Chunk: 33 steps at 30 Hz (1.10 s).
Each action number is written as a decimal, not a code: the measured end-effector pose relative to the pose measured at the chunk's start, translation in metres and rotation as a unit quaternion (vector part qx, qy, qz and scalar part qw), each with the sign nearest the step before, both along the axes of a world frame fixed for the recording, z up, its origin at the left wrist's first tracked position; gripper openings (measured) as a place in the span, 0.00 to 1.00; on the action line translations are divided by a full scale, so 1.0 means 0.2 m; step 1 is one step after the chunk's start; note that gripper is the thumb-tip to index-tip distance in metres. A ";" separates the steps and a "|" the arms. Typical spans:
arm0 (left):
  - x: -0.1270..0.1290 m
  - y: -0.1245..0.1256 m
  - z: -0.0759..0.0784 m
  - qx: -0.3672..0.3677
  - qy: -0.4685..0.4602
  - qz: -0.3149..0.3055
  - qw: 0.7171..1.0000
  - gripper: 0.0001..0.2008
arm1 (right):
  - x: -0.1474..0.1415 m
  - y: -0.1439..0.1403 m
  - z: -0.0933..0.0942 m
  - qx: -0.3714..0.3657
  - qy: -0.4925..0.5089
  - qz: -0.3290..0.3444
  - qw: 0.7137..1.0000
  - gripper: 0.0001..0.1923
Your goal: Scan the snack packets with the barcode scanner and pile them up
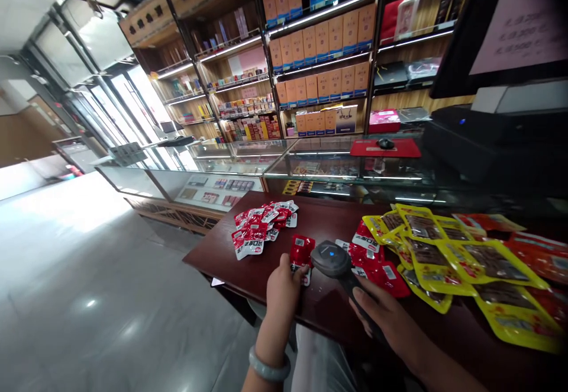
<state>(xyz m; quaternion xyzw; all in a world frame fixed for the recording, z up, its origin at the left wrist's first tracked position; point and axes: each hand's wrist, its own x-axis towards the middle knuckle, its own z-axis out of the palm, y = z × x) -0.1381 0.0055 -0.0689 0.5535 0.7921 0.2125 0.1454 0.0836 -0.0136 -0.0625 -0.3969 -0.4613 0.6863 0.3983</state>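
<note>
One heap of red-and-white packets [254, 232], overlapping, uncountable. My left hand [283, 284]: holding one red packet [302, 250] on the table [323, 214]. One barcode scanner [331, 259], gripped in my right hand [379, 306], partly hiding a second red heap [373, 262]. Yellow pouches [492, 262]: several, lower ones covered.

Head view: handheld scanner [331, 259] beside red packet [302, 251].
Left hand [284, 285] holds red packet; right hand [377, 306], at its 4 o'clock, grips scanner. Red-and-white pile [261, 223] at 10 o'clock, yellow packets [444, 253] at 3 o'clock.
</note>
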 end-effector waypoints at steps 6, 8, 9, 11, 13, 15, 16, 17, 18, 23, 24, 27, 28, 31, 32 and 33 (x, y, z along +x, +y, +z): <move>0.05 0.02 -0.01 0.021 -0.034 -0.021 0.999 0.07 | 0.05 0.01 0.02 0.043 0.037 0.055 0.997 0.24; 0.08 0.04 0.00 0.020 -0.038 -0.030 0.999 0.06 | 0.05 0.02 0.03 0.049 0.052 0.068 0.995 0.22; 0.10 0.05 0.01 0.022 -0.044 -0.037 0.998 0.06 | 0.06 0.02 0.02 0.044 0.057 0.066 0.995 0.21; 0.14 0.07 0.02 0.025 -0.059 -0.057 0.996 0.05 | 0.07 0.01 0.02 0.034 0.058 0.054 0.996 0.20; 0.20 0.09 0.02 0.032 -0.080 -0.080 0.993 0.05 | 0.10 0.01 0.01 0.025 0.053 0.025 0.998 0.21; 0.26 0.11 0.02 0.040 -0.100 -0.103 0.989 0.06 | 0.14 0.00 0.01 0.018 0.050 -0.008 0.999 0.21; 0.28 0.13 0.01 0.043 -0.106 -0.111 0.987 0.07 | 0.16 0.00 0.01 0.012 0.050 -0.023 0.998 0.20; 0.31 0.14 0.01 0.044 -0.109 -0.117 0.986 0.07 | 0.19 0.00 0.01 0.006 0.049 -0.039 0.998 0.20; 0.34 0.15 0.00 0.041 -0.109 -0.119 0.986 0.07 | 0.22 0.00 0.01 0.002 0.048 -0.053 0.997 0.20; 0.49 0.19 0.03 0.021 -0.132 -0.135 0.982 0.13 | 0.34 -0.01 0.02 -0.014 0.035 -0.115 0.993 0.22; 0.52 0.19 0.04 0.018 -0.136 -0.151 0.979 0.15 | 0.36 -0.02 0.03 -0.020 0.028 -0.130 0.991 0.22; 0.58 0.19 0.09 0.048 -0.087 -0.195 0.976 0.23 | 0.39 -0.02 0.07 -0.029 -0.008 -0.166 0.986 0.22; 0.57 0.19 0.10 0.067 -0.059 -0.196 0.977 0.24 | 0.40 -0.02 0.09 -0.030 -0.025 -0.167 0.985 0.23; 0.47 0.22 0.11 0.107 -0.002 -0.155 0.982 0.24 | 0.39 -0.01 0.16 -0.025 -0.078 -0.148 0.986 0.24; 0.40 0.23 0.11 0.108 0.005 -0.135 0.985 0.24 | 0.37 0.00 0.18 -0.018 -0.084 -0.136 0.987 0.23; 0.32 0.24 0.11 0.109 0.015 -0.114 0.987 0.23 | 0.34 0.01 0.20 -0.011 -0.080 -0.123 0.989 0.22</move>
